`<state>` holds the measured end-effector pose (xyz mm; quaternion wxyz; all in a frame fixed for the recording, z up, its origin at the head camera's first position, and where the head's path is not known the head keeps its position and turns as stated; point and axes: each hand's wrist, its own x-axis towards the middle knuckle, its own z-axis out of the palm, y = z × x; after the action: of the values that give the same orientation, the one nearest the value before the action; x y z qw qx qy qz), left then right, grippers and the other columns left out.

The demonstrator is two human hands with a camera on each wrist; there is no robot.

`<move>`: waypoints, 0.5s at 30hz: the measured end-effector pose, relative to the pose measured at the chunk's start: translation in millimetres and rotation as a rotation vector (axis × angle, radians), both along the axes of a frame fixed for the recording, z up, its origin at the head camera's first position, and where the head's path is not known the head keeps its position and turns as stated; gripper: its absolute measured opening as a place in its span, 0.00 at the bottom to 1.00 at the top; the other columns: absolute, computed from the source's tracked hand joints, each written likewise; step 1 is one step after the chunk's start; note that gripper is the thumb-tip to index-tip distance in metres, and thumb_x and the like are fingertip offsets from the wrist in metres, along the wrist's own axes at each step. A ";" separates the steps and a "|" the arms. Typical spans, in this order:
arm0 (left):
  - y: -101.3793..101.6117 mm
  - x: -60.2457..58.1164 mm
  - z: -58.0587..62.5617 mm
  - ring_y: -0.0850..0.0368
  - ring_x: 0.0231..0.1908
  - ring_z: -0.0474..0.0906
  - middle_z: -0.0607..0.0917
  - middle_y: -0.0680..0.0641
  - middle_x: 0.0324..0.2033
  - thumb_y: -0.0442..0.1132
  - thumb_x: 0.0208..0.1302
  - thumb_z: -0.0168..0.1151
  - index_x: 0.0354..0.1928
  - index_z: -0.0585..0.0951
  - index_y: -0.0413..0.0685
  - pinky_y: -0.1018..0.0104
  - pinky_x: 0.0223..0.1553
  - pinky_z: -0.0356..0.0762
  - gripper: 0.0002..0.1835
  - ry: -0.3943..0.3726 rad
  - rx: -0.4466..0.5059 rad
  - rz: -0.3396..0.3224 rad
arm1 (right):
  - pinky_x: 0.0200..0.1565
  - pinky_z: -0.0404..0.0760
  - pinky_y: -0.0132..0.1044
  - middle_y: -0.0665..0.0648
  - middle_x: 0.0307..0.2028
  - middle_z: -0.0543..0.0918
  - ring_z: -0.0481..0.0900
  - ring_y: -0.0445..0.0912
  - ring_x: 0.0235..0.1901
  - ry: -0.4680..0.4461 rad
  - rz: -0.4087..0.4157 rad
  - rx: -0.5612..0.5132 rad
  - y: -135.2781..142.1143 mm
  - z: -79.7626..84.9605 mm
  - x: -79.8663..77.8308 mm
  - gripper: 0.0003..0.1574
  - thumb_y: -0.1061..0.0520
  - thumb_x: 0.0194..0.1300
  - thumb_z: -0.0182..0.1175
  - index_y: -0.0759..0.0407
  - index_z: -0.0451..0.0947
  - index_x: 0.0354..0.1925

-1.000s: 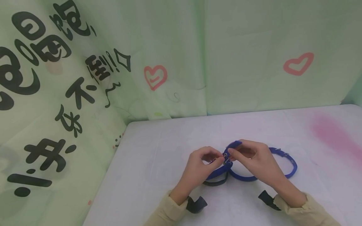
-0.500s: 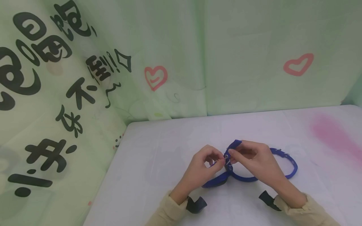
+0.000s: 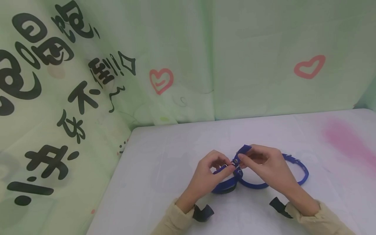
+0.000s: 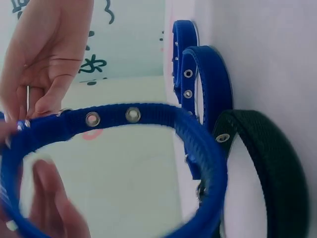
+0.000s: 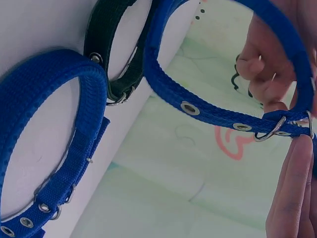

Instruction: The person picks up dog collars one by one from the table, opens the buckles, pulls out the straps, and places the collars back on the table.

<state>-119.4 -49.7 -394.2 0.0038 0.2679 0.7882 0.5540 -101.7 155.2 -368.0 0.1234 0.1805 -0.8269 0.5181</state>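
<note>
A blue webbing pet collar (image 3: 224,187) is held up in a loop between both hands. Near its buckle, my left hand (image 3: 208,169) pinches it with thumb and fingers. My right hand (image 3: 265,164) pinches the strap beside the buckle, and the blue strap tip (image 3: 244,149) sticks up past the fingers. Metal eyelets line the collar (image 4: 113,115) in the left wrist view. A D-ring (image 5: 273,131) hangs close to the fingers in the right wrist view; the fingers partly hide the buckle. Below the held loop lies a dark green collar (image 5: 114,49).
A second blue collar (image 3: 305,176), with its buckle fastened, lies on the white table (image 3: 164,153) behind the right hand. Black straps (image 3: 203,213) hang at both sleeve cuffs. Green printed curtains (image 3: 252,42) stand behind and left of the table.
The held loop dipped half a second ago and is slightly raised again now. The left fingers have shifted a little at the buckle; the right hand has hardly moved.
</note>
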 end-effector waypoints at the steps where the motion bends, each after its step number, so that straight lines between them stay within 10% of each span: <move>1: -0.4 0.3 0.1 0.65 0.42 0.75 0.83 0.52 0.40 0.43 0.66 0.67 0.42 0.82 0.49 0.67 0.45 0.78 0.07 0.019 -0.004 0.020 | 0.35 0.84 0.27 0.50 0.30 0.87 0.87 0.38 0.29 0.001 -0.002 0.005 -0.1 -0.4 0.0 0.01 0.61 0.67 0.64 0.58 0.83 0.37; 15: -1.7 10.9 11.0 0.64 0.43 0.79 0.87 0.56 0.38 0.44 0.54 0.76 0.38 0.88 0.52 0.76 0.47 0.76 0.11 0.428 -0.266 0.177 | 0.35 0.83 0.26 0.47 0.30 0.87 0.87 0.36 0.30 0.041 -0.029 0.050 -1.6 -2.3 1.9 0.03 0.61 0.64 0.67 0.53 0.83 0.36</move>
<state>-108.6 -51.3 -383.2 -0.1763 0.3064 0.8573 0.3743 -99.8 153.6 -370.2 0.1433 0.1820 -0.8394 0.4916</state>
